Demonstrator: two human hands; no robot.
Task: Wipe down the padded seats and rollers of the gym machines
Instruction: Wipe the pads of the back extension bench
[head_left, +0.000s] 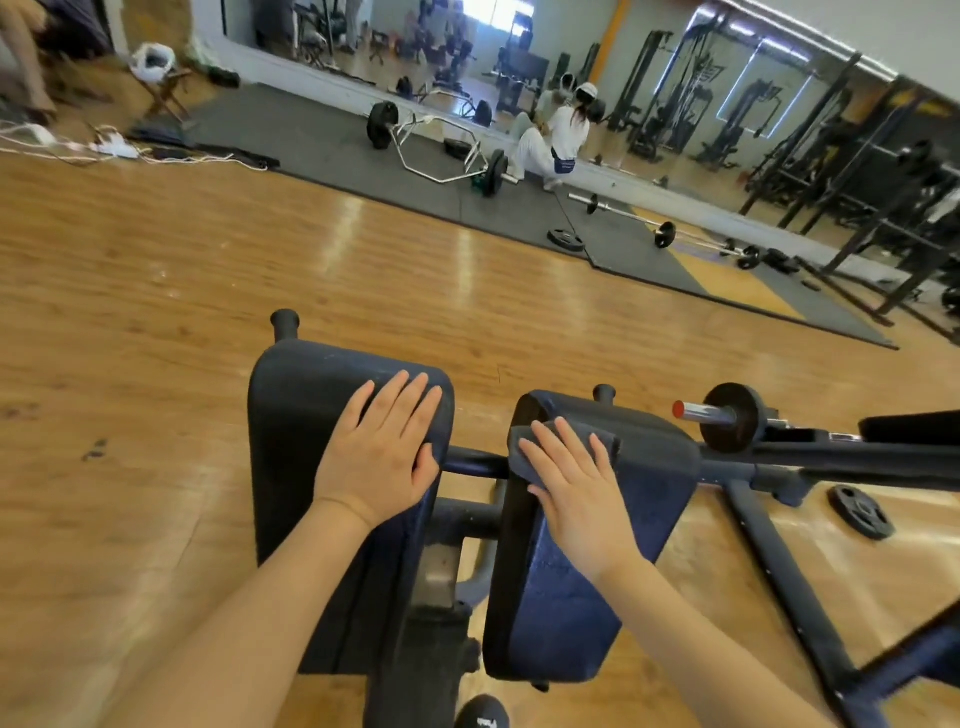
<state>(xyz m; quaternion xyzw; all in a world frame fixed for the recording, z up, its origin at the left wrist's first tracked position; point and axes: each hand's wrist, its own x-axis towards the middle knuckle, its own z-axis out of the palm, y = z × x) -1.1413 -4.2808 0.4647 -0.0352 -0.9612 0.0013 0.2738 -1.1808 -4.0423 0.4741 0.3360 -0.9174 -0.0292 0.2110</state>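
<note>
Two dark padded seats sit side by side on a black steel frame (769, 470), low in the view, with a crossbar bridging the gap between them. At ten o'clock, far off, white cables (111, 148) trail over the floor beside a folding stool (167, 93) carrying a white bag. At twelve o'clock a hex bar (441, 150) with black plates lies on a grey rubber mat (322, 140) along a wall mirror (519, 47); a person in white sits there. At two o'clock a barbell (631, 215) and loose plates rest on the mat, with black racks (857, 171) behind. At three o'clock a loaded plate (732, 418) on a chrome sleeve stands just beyond the right pad, and a small plate (860, 512) lies on the floor below the frame.

The left hand (382, 457) lies flat, fingers spread, on the left pad (311, 447), holding nothing. The right hand (576, 488) presses flat, fingers spread, on a dark grey cloth (524, 441) draped over the upper inner edge of the right pad (649, 467). The hands are near each other, either side of the gap.

The floor (156, 291) is glossy wooden boards showing window glare.
</note>
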